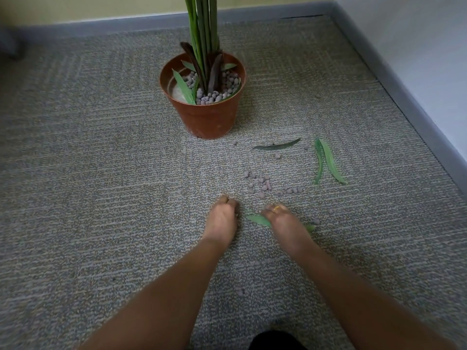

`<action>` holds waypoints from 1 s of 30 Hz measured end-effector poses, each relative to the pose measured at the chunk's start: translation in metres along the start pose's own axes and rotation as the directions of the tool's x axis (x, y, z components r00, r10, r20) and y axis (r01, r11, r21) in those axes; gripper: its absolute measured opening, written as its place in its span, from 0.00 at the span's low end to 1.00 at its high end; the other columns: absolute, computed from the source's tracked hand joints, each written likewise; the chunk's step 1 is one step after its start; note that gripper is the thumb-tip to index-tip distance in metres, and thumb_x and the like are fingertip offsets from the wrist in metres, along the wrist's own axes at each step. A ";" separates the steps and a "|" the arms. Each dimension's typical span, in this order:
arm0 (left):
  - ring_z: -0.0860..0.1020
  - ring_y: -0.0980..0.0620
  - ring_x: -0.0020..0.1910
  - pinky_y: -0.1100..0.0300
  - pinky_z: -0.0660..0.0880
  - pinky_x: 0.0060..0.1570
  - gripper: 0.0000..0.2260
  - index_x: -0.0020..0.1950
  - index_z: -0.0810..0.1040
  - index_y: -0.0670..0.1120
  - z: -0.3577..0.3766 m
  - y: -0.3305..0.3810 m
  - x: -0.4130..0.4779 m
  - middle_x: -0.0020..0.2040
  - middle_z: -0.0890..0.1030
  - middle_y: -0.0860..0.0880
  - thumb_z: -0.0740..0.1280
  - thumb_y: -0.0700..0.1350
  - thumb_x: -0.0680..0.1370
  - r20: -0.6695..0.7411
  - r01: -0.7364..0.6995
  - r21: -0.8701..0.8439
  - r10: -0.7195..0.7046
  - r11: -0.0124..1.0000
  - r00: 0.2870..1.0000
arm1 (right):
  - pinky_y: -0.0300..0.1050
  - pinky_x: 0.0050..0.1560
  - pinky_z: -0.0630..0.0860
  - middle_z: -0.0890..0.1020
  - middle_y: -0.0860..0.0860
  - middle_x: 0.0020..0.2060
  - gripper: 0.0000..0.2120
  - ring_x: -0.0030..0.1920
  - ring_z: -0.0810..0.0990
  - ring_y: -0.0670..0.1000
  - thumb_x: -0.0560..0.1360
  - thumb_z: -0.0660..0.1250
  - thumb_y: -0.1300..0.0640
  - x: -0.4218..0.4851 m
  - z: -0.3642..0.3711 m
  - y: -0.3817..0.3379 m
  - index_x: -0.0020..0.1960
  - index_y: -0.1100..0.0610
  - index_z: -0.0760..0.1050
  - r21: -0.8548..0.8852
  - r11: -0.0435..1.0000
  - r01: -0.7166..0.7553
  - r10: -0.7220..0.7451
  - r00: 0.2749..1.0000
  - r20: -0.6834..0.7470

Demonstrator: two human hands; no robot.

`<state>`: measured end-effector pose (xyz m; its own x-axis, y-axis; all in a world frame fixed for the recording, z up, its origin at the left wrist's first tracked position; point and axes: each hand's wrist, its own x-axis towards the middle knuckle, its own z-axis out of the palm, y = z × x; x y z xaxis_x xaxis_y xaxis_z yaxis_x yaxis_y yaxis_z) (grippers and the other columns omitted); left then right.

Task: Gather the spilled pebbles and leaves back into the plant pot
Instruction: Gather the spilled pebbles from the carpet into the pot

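Your left hand (222, 218) is curled, contents hidden; your right hand (285, 221) sits on a leaf (257, 219), grip unclear. Clay pebbles (264, 185) lie scattered just ahead, apart from the plant pot (204, 120); a loose fist could spill them mid-carry

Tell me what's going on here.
A person's bare hands are down on the grey carpet before the brown plastic plant pot. The left hand is curled, its contents hidden; the ringed right hand lies over one long green leaf. A patch of small grey-purple pebbles and three more green leaves lie on the carpet beyond.
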<state>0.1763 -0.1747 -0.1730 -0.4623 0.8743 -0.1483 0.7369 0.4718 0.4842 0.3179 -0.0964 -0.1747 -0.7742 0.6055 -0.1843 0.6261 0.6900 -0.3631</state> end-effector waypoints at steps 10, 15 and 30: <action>0.78 0.53 0.34 0.71 0.74 0.31 0.04 0.40 0.79 0.40 -0.045 -0.014 0.033 0.36 0.80 0.46 0.67 0.35 0.74 0.061 0.344 -0.560 -0.376 0.754 0.925 | 0.45 0.46 0.80 0.84 0.58 0.46 0.06 0.43 0.82 0.53 0.72 0.68 0.65 0.043 -0.032 -0.037 0.48 0.63 0.80 0.622 0.699 -0.353 0.484 0.874 -0.047; 0.78 0.54 0.33 0.67 0.78 0.37 0.08 0.34 0.78 0.41 -0.108 -0.007 0.084 0.34 0.80 0.47 0.69 0.33 0.72 -0.049 0.256 -0.711 -0.408 0.655 0.912 | 0.30 0.26 0.68 0.81 0.49 0.38 0.04 0.33 0.75 0.43 0.72 0.67 0.63 0.103 -0.080 -0.076 0.46 0.58 0.80 0.806 0.483 -0.342 0.465 0.880 0.094; 0.78 0.54 0.33 0.65 0.76 0.33 0.04 0.44 0.82 0.36 -0.161 0.019 0.145 0.40 0.81 0.43 0.68 0.33 0.72 -0.212 0.116 -0.833 -0.506 0.542 0.836 | 0.47 0.53 0.79 0.82 0.51 0.46 0.08 0.46 0.80 0.49 0.75 0.63 0.65 0.181 -0.143 -0.075 0.48 0.58 0.80 0.865 0.500 -0.038 0.504 0.825 -0.255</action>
<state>0.0442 -0.0572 -0.0463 -0.8639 0.4682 -0.1857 -0.0652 0.2616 0.9630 0.1442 0.0184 -0.0505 -0.2998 0.9485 -0.1022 0.2619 -0.0212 -0.9649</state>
